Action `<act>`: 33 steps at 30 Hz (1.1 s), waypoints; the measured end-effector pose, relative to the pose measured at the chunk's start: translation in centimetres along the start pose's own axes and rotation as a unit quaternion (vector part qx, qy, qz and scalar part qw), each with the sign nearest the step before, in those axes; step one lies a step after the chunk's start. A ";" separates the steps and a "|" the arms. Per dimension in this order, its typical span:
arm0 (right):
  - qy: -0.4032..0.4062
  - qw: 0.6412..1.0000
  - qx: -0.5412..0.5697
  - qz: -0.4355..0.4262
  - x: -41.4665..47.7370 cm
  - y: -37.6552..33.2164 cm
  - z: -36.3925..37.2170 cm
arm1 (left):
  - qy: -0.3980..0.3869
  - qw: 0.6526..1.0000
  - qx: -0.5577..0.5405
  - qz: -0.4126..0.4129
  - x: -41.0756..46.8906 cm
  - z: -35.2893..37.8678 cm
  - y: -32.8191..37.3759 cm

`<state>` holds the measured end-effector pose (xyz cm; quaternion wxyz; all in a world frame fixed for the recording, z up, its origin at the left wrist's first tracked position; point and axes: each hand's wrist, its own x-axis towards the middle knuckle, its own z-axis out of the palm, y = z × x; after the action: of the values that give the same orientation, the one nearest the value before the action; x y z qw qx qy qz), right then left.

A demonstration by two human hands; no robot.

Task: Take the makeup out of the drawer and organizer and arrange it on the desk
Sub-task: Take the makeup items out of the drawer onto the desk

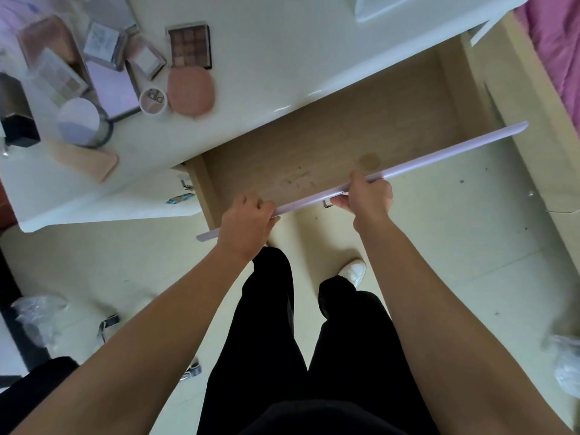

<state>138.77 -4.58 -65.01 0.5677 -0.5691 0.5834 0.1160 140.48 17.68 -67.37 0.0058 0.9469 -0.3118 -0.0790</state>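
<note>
The drawer is pulled out under the white desk; its wooden bottom is bare. My left hand and my right hand both grip its lilac front panel along the top edge. On the desk's left part lie an eyeshadow palette, a round pink compact, a small round pot, a round powder jar, a beige tube and several flat palettes.
A black box stands at the desk's left edge. A white object sits at the desk's back. A bed with a pink cover is on the right. Plastic bags lie on the floor beside my legs.
</note>
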 end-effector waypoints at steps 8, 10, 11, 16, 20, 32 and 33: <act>-0.021 1.000 0.002 0.004 -0.6 -0.7 -1.4 | -0.005 0.999 -0.031 -0.034 -0.3 -0.7 0.9; -0.006 1.000 -0.003 -0.007 -0.3 -0.2 -2.2 | -0.006 0.999 -0.050 -0.013 -1.0 -0.5 2.1; 0.001 1.000 -0.005 -0.005 0.0 0.1 -2.7 | -0.019 0.998 -0.058 -0.006 -1.3 -0.3 3.0; -0.008 1.000 0.002 0.017 0.6 1.0 -3.8 | -0.046 0.997 -0.058 -0.021 -1.3 1.7 5.0; 0.014 0.999 -0.034 -0.032 0.4 0.6 -3.0 | 0.018 0.997 -0.069 -0.023 -1.5 0.9 3.6; 0.023 0.998 -0.027 -0.047 0.4 -1.8 0.0 | 0.061 0.996 -0.068 0.012 1.6 -0.6 -0.7; 0.022 0.998 -0.032 -0.047 0.4 -1.7 -0.3 | 0.053 0.996 -0.077 0.006 1.5 -0.4 -0.4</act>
<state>140.08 -5.57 -64.43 0.5410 -0.6162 0.5645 0.0950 141.92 17.11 -67.18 0.0960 0.9444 -0.3099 -0.0529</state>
